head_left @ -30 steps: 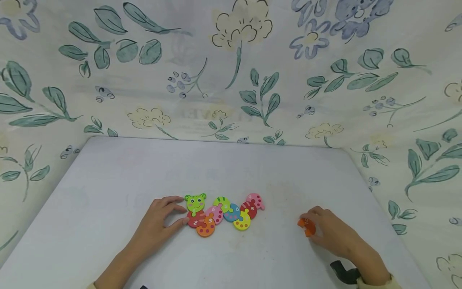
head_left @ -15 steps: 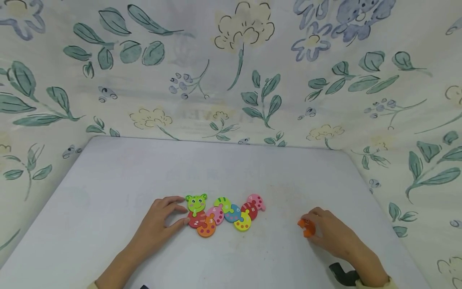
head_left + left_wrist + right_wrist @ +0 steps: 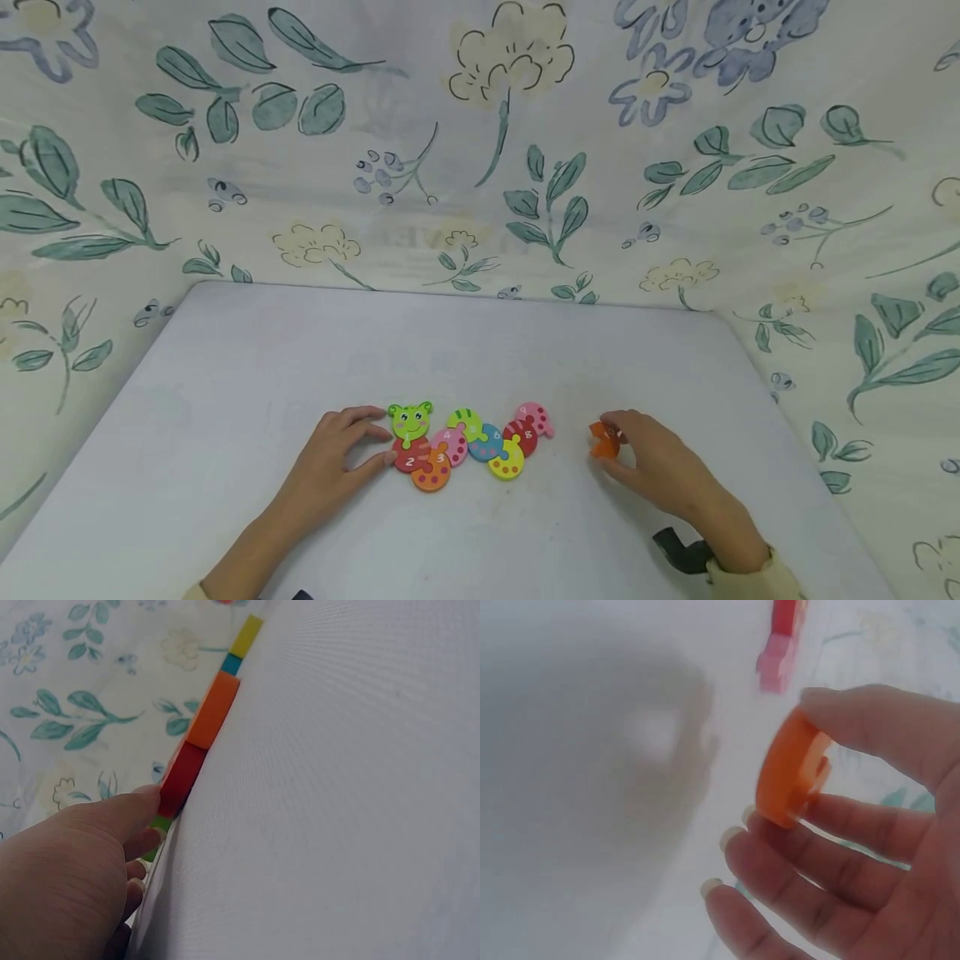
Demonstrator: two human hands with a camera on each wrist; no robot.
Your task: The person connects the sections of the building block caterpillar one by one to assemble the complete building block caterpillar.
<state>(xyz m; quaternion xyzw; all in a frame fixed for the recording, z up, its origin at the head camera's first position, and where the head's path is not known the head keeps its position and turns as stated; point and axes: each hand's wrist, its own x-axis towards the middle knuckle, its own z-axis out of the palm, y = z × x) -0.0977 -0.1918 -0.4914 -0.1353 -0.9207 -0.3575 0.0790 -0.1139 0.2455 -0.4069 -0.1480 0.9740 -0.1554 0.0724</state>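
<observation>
A row of joined, numbered caterpillar puzzle pieces point(image 3: 486, 443) lies on the white table, with a green smiling head piece point(image 3: 409, 422) at its left end. My left hand point(image 3: 333, 458) is at that end, its thumb touching the red piece point(image 3: 411, 455) marked 2 and its fingertips by the head. In the left wrist view, the thumb meets the red edge point(image 3: 182, 780). To the right of the row, my right hand point(image 3: 663, 462) pinches an orange puzzle piece point(image 3: 604, 440) between thumb and fingers. The right wrist view shows this orange piece point(image 3: 789, 772) tilted on edge.
The pink piece point(image 3: 533, 418) with a small tail forms the row's right end, nearest the right hand. A black strap point(image 3: 681, 552) hangs at the right wrist. Behind the white table point(image 3: 450, 350) is a floral cloth point(image 3: 420, 250).
My right hand has moved left with the orange puzzle piece, closer to the row's pink end. The left hand and the joined pieces have stayed in place.
</observation>
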